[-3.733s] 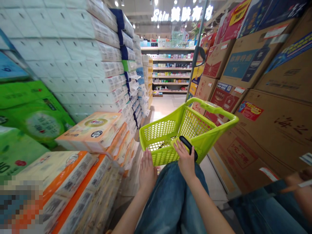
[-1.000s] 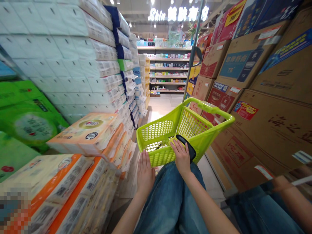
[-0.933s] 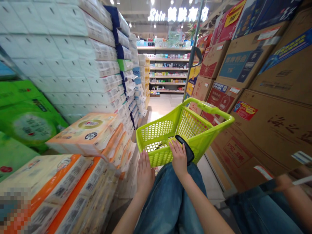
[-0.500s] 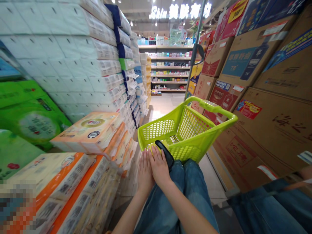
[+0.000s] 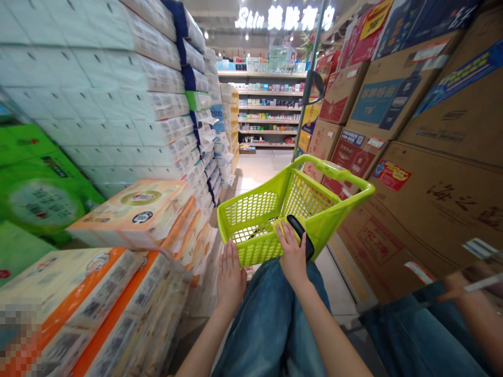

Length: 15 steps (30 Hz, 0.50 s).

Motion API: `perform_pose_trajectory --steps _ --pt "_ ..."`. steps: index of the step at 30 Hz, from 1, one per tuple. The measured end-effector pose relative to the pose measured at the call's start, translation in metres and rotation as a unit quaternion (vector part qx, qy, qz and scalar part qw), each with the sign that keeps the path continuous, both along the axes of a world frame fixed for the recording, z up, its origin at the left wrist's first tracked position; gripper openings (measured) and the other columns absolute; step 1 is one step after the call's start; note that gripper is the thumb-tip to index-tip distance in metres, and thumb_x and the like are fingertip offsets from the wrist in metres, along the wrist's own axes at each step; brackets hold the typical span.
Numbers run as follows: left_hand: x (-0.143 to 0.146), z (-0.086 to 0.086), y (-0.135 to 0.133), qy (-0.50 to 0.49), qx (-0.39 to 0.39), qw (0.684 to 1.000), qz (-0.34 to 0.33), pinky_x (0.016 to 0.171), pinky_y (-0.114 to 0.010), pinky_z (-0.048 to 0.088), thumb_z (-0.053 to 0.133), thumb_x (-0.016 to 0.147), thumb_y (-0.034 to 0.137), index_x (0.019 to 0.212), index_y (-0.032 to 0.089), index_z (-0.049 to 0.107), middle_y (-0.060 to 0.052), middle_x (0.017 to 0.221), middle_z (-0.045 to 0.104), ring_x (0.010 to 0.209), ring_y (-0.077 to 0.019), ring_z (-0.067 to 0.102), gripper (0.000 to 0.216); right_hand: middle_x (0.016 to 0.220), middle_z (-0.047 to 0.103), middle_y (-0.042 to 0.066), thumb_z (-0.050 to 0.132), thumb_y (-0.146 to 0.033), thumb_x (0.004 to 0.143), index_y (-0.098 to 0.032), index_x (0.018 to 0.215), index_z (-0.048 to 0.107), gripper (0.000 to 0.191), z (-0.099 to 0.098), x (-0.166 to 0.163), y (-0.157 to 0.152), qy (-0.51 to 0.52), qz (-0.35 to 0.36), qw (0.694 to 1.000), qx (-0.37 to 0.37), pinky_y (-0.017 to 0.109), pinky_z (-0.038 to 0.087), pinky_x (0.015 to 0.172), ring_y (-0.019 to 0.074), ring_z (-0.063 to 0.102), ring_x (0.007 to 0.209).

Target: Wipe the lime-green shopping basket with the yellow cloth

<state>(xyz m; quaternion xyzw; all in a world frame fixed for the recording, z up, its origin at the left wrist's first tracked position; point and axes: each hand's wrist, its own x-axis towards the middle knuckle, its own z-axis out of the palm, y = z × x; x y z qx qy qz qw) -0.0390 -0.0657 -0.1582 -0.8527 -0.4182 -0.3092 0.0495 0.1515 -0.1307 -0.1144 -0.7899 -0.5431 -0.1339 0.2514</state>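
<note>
A lime-green plastic shopping basket [image 5: 255, 209] with lattice walls stands tilted before my knees, its long handle [image 5: 334, 170] reaching up to the right. My left hand [image 5: 231, 269] lies flat with fingers stretched, fingertips at the basket's near left rim. Farther right, my right hand [image 5: 291, 248] holds an object with a black curved part [image 5: 302, 233] and a yellow part [image 5: 280, 225] against the near rim. The fingers lie over the yellow part, the thumb along the black one. The palm covers some of it, so its kind cannot be made out.
Stacked tissue packs [image 5: 157, 104] rise on the left, with lower orange-and-white packs [image 5: 129, 209] beside my left arm. Cardboard cartons [image 5: 444, 199] wall the right side. A person's jeans [image 5: 424, 335] show at lower right. Shelves of small goods [image 5: 271, 102] stand beyond the aisle.
My hands, side by side earlier, are now apart. The right hand has slid right along the basket rim with the black-and-yellow object; the left stays at the rim's left end.
</note>
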Motion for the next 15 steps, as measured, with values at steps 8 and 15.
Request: perform_pose_trajectory --steps 8,15 --pt "0.000 -0.007 0.003 0.000 0.022 1.000 0.007 0.117 -0.048 0.034 0.045 0.090 0.012 0.156 0.010 -0.005 -0.021 0.160 0.028 0.150 -0.0292 0.022 0.083 0.160 0.033 0.011 0.036 0.001 0.083 -0.016 0.154 0.029 0.073 -0.020 -0.083 0.031 0.006 0.080 0.995 0.054 0.044 0.028 0.119 0.0219 0.020 0.151" --pt "-0.001 -0.010 0.005 0.022 0.050 0.998 0.027 0.118 -0.046 0.034 0.038 0.091 0.008 0.156 0.013 -0.006 -0.018 0.160 0.029 0.149 -0.0271 0.024 0.079 0.161 0.031 0.006 0.040 -0.003 0.088 -0.019 0.153 0.034 0.067 -0.022 -0.103 0.029 -0.016 0.148 0.989 0.013 0.042 0.027 0.120 0.0204 0.025 0.149"
